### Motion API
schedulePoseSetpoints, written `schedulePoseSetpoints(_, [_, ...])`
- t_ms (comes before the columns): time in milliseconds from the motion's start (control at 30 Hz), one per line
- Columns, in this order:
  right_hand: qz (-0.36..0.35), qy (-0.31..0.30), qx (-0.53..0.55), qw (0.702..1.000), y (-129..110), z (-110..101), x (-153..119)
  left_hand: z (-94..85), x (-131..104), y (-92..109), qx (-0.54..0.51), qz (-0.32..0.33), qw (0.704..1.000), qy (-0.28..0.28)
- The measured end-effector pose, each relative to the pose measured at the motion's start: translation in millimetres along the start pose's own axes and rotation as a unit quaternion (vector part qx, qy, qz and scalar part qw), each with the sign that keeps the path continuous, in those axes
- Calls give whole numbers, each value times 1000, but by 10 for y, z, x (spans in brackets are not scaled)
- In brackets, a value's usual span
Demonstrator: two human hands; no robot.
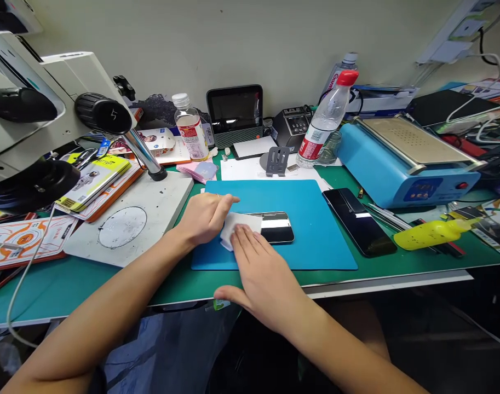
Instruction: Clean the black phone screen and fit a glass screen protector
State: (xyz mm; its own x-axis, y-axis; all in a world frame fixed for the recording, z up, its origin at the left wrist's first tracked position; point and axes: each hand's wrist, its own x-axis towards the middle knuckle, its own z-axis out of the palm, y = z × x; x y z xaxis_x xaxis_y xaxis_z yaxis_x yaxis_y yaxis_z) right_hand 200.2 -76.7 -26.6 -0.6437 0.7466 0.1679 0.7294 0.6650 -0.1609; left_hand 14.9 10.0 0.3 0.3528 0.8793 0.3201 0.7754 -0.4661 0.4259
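Note:
A phone (277, 227) lies screen up on the blue mat (315, 251), its left part covered. Over that part rests a white cloth (230, 230). My right hand (266, 268) presses the cloth down with its fingertips, fingers stretched out flat and thumb spread to the left. At the phone's left end is my left hand (206, 218), curled with the index finger pointing right; whatever its fingers may hold is hidden. A second, dark phone (360, 221) lies on the green table just right of the mat.
Around the mat stand a microscope base (128, 219), a yellow squeeze bottle (430, 234), a blue heating plate unit (397, 164), two drink bottles (191, 128) (321, 128), and a small phone stand (277, 160). Boxes (96, 183) are stacked at the left.

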Motion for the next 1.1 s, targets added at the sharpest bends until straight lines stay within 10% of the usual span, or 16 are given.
schedulePoseSetpoints(167, [48,26,-75,996,262,-46,-362,23,16,52,44,-14,994,-96])
schedulePoseSetpoints(367, [91,17,-82,992,496,-108,-256,75,22,47,42,18,995,-85])
schedulePoseSetpoints(667, [85,-6,-16,996,116,0,266,85,32,-8,-60,-19,996,63])
schedulePoseSetpoints(1100, [29,24,13,999,43,-58,-27,97,30,14,-17,-25,999,-26])
